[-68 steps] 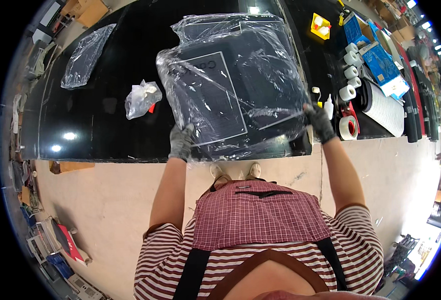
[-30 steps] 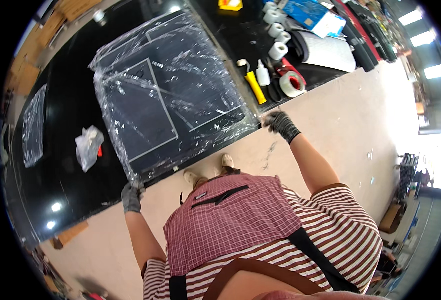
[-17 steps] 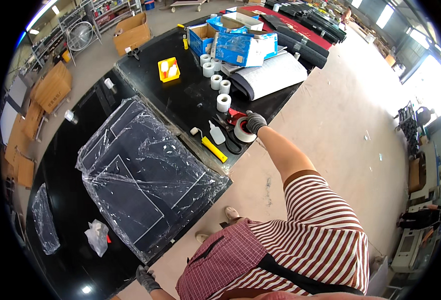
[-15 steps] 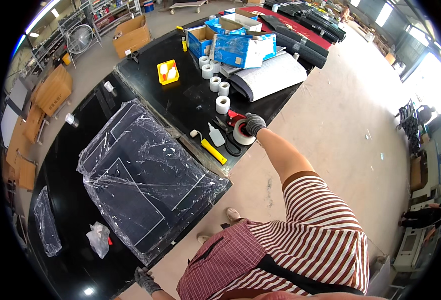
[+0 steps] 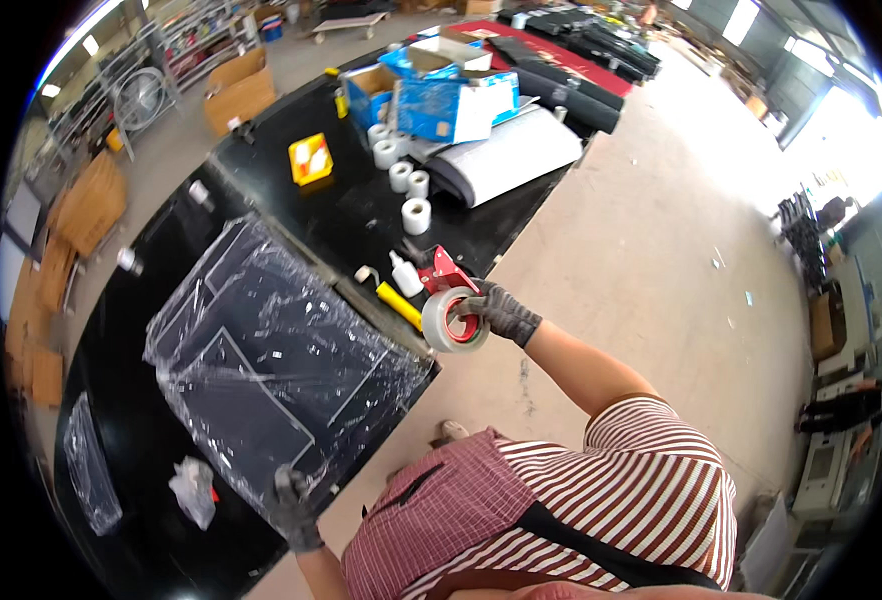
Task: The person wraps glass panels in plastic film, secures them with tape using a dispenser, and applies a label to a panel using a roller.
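My right hand, in a grey glove, grips a red tape dispenser with a wide roll of clear tape. It is held up near the table's right edge. My gloved left hand is at the near corner of a dark flat bundle wrapped in clear plastic film. Its fingers are apart and hold nothing; whether they press on the film I cannot tell. Beside the dispenser lie a small roller with a yellow handle and a white squeeze bottle. Scissors there are mostly hidden.
Several white rolls stand before blue cardboard boxes and a grey rolled mat. A yellow tray holds small bottles. A crumpled plastic bag and a film-wrapped strip lie on the black table.
My right hand has lifted the tape dispenser off the table and drawn it nearer to me. My left hand has moved from the table's near edge up to the wrapped bundle's corner.
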`<state>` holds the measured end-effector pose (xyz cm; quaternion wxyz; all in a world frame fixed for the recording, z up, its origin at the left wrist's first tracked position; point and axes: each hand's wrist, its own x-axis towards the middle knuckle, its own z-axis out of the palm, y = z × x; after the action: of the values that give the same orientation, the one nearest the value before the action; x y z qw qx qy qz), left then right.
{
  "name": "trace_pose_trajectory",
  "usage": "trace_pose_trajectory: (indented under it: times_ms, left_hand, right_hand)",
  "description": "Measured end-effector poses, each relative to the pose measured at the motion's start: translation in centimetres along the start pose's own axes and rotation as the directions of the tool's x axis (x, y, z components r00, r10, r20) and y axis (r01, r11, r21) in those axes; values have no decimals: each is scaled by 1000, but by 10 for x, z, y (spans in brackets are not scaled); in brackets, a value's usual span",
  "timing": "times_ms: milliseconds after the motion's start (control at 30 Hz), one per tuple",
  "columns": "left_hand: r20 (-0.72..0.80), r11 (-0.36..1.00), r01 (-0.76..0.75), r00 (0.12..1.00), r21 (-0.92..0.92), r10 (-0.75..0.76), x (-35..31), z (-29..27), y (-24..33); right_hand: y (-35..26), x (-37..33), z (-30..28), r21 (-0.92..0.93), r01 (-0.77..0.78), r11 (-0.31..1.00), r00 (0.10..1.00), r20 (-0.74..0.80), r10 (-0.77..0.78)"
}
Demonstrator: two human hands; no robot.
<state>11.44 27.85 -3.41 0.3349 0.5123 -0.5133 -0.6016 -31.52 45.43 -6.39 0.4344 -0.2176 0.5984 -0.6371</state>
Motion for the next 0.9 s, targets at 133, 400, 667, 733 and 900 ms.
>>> trace_pose_trajectory:
  times_ms: [133,400,667,733,900]
  left_hand:
    - [319,993,116,942,-16,-105,-17,47,42]
    - [690,923,319,718,-215,-87,-19,59,54]
    - [673,979,205,724,-1,-151,-23,33,35]
    - [685,945,315,708,-87,-173,-26,14,27]
    - [432,987,124,899,-105,-67,-39,-13,-39]
  right_hand:
    - [-31,-46,60,53,-52,997,977,210,40]
    - [-10,-61,117,-219,319,922,877,437,-200]
    - [-34,-76,183,-564,776,282,624,753,-211]
    - [-28,-74,194,-556,774,302,611,782,-126]
    - [-15,-69,219,-541,787,295,551,832,57]
